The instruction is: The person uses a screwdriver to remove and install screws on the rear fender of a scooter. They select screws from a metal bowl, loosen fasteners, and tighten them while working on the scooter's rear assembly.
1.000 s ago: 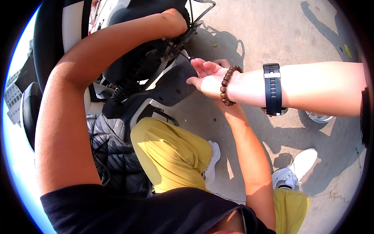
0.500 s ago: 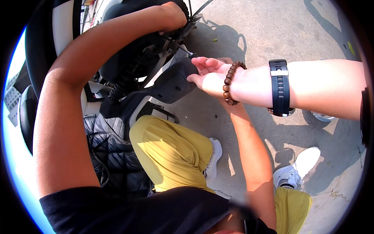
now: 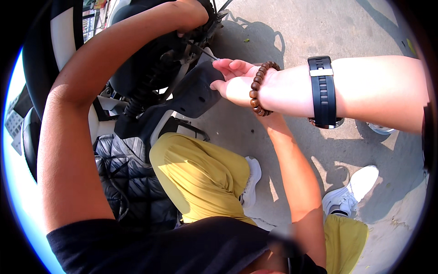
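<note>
From where I sit, the dark parts of the two-wheeler [image 3: 150, 77] are too shaded, and the strip of background at upper left too small, for me to make out any marking. Through the head camera I see the left hand [image 3: 194, 13] reaching over to the vehicle's dark wheel area; its back faces me and most of its fingers are out of sight, so I cannot tell how far it is closed or on what. The right forearm [image 3: 294, 169] rises from below, but the right hand is hidden behind another person's wrist, and I cannot tell whether it is open or holding anything.

That other person's hand [image 3: 239, 82] comes in from the right, palm showing, fingers loosely curled and parted from the thumb. I see a wooden bead bracelet [image 3: 256, 91] on the wrist and a dark watch strap [image 3: 323, 91] farther up. A thin metal shaft [image 3: 203, 51] slants from the vehicle's shadowed parts to those fingertips; its near end is hidden there. Just below it sits the black guard [image 3: 194, 98].
</note>
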`<state>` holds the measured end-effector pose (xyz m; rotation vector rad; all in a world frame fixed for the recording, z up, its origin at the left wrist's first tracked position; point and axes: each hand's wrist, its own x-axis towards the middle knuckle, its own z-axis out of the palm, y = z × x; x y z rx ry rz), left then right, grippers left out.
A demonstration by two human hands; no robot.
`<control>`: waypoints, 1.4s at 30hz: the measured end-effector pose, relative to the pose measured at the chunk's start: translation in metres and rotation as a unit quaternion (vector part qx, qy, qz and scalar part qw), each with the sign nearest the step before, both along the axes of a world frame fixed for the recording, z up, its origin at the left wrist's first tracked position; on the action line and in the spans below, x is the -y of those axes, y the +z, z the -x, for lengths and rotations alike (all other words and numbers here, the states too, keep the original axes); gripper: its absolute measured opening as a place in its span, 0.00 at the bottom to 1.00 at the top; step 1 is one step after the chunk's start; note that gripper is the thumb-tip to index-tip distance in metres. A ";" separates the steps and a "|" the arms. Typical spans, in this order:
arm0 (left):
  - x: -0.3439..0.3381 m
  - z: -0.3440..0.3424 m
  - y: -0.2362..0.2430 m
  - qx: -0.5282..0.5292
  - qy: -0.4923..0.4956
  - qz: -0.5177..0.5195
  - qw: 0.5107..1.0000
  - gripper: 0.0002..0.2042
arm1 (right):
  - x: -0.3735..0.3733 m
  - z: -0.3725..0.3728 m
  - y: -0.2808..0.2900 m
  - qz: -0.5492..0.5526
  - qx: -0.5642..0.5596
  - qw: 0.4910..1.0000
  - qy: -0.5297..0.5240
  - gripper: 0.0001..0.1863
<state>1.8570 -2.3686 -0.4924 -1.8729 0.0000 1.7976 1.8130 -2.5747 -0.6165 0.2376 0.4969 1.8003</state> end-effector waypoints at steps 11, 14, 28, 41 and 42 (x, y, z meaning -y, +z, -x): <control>-0.006 0.000 0.000 -0.009 -0.056 0.049 0.997 0.13 | 0.010 -0.001 0.025 0.024 0.260 0.958 -0.117 0.11; -0.001 0.006 0.009 0.066 -0.015 -0.003 0.998 0.15 | 0.011 -0.006 0.045 0.067 0.337 0.935 -0.085 0.10; 0.192 0.160 0.098 0.367 0.706 0.349 0.495 0.15 | 0.013 -0.021 0.075 0.167 0.205 0.964 -0.015 0.19; 0.159 0.203 0.117 0.467 0.847 0.249 0.054 0.15 | 0.002 -0.032 0.023 0.217 -0.112 0.969 0.028 0.23; 0.159 0.206 0.117 0.468 0.843 0.258 0.066 0.15 | 0.002 -0.031 0.026 0.187 0.008 0.982 0.018 0.21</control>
